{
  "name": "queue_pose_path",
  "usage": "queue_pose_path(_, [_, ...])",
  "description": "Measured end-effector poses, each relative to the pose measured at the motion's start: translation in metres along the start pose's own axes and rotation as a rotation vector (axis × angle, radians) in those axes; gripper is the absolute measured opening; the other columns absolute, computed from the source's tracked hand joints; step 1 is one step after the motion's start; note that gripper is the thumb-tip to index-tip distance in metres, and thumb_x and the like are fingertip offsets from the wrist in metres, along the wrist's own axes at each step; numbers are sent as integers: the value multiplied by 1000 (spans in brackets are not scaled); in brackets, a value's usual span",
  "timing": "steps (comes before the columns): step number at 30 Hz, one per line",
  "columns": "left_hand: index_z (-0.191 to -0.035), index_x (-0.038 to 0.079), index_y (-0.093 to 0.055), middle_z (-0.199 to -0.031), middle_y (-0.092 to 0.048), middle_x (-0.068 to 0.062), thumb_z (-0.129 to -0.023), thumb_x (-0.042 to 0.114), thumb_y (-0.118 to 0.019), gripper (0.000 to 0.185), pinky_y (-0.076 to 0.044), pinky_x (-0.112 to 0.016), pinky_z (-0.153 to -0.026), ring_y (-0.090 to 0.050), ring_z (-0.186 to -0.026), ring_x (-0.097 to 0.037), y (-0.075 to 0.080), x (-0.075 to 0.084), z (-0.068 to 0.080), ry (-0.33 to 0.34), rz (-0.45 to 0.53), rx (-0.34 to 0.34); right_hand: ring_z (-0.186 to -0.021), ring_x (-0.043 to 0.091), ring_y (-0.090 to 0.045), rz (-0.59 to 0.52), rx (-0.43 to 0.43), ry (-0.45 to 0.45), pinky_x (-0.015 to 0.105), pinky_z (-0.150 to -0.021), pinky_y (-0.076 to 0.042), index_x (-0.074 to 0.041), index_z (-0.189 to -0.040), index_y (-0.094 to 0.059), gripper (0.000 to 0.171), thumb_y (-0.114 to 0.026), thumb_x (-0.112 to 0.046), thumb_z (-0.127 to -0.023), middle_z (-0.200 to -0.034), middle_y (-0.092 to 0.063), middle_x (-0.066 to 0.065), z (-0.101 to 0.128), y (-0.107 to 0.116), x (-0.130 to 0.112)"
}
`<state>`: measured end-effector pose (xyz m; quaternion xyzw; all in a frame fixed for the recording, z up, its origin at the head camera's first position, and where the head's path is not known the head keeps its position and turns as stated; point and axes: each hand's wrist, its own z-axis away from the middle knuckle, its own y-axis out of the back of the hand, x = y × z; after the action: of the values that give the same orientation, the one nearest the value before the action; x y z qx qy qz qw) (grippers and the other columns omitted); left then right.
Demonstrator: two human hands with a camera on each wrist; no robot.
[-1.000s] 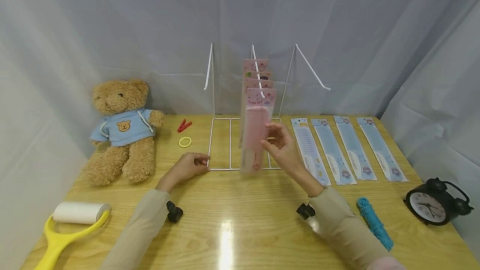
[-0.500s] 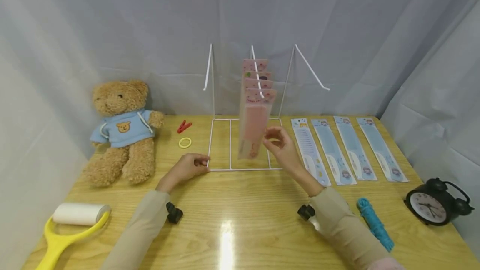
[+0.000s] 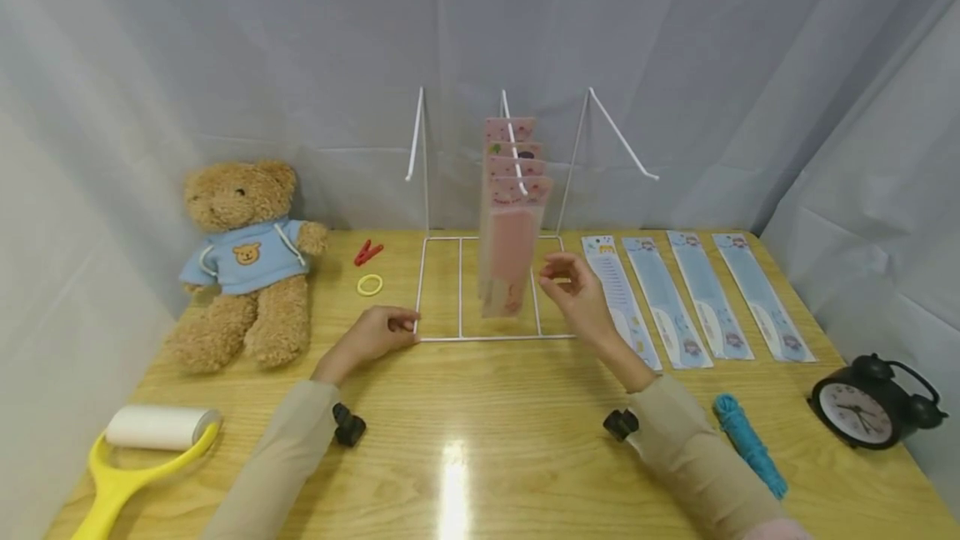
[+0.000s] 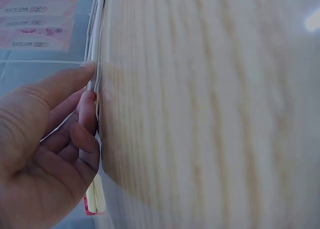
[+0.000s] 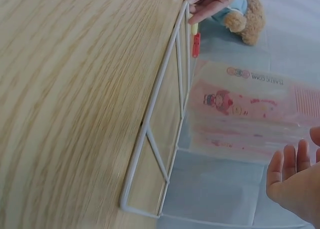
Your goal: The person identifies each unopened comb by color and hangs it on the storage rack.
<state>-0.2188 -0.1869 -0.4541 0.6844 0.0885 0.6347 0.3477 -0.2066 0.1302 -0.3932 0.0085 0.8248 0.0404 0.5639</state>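
Observation:
A white wire rack (image 3: pixel 480 338) stands mid-table, and several pink comb packs (image 3: pixel 512 223) hang from its middle hook. My left hand (image 3: pixel 372 337) holds the rack's front left base corner; in the left wrist view my left hand (image 4: pixel 45 139) has thumb and curled fingers on the wire rack (image 4: pixel 95 64). Just right of the packs, my right hand (image 3: pixel 576 290) hovers apart from them and holds nothing. The right wrist view shows my right hand (image 5: pixel 292 181) with straight fingers beside the pink comb packs (image 5: pixel 250 109) and the wire rack (image 5: pixel 160 94).
Several blue comb packs (image 3: pixel 705 294) lie flat to the right of the rack. A teddy bear (image 3: pixel 243 261), red peg (image 3: pixel 367 252) and yellow hair tie (image 3: pixel 370 284) are at left. A lint roller (image 3: pixel 142 440), blue rope (image 3: pixel 750 444) and black alarm clock (image 3: pixel 870 402) sit nearer the front.
My right hand let go of the front pink pack and drew back to the right. The pack swung back to hang with the others. My left hand stayed put.

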Motion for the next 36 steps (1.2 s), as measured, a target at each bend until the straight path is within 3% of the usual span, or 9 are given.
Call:
queue_pose_path(6, [-116,-12,-61,-89,-64,-13,-85,4,-68,35,-45,-21,-66,-54,-76,-12,-1,1,1,6,8,6,-86,2,-56,20,26,-8,17,-75,-46,14,-114,-49,30,-59,11,-86,-92,-59,2,0,13,5])
queue_pose_path(10, [-116,-11,-61,-90,-65,-13,-85,4,-69,36,-45,-21,-67,-54,-76,-11,0,2,1,6,3,10,-86,4,-56,79,30,-44,16,-75,-46,12,-116,-49,30,-60,8,-88,-94,-59,6,-1,26,8])
queue_pose_path(15, [-116,-12,-61,-89,-65,-14,-85,4,-69,36,-45,-21,-66,-54,-76,-14,0,3,1,3,-1,12,-92,12,-54,231,-14,-156,17,-79,-44,7,-121,-50,32,-60,1,-91,-102,-58,16,-2,48,15])
queue_pose_path(19, [-116,-12,-61,-89,-64,-14,-85,3,-69,35,-45,-21,-66,-54,-76,-14,0,3,2,0,4,15,-102,26,-52,345,-84,-254,29,-86,-44,5,-127,-47,37,-58,-6,-93,-112,-54,22,-2,67,21])
queue_pose_path(23, [-116,-12,-61,-89,-64,-13,-85,4,-69,36,-45,-21,-67,-55,-76,-13,-1,3,3,8,6,11,-106,37,-50,461,-139,-315,42,-86,-44,6,-130,-45,42,-58,-11,-94,-117,-51,27,-2,85,27])
queue_pose_path(32, [-116,-12,-61,-89,-64,-12,-85,4,-69,35,-46,-22,-68,-56,-77,-14,-1,0,2,8,1,15,-115,44,-44,576,-219,-447,50,-90,-43,6,-134,-39,48,-58,-13,-94,-130,-41,31,-4,109,38])
queue_pose_path(36, [-117,-11,-61,-90,-65,-13,-85,5,-69,36,-47,-23,-69,-56,-78,-14,-1,1,2,15,5,13,-120,50,-38,650,-260,-467,55,-93,-41,8,-134,-37,52,-59,-14,-93,-134,-35,36,-6,114,39])
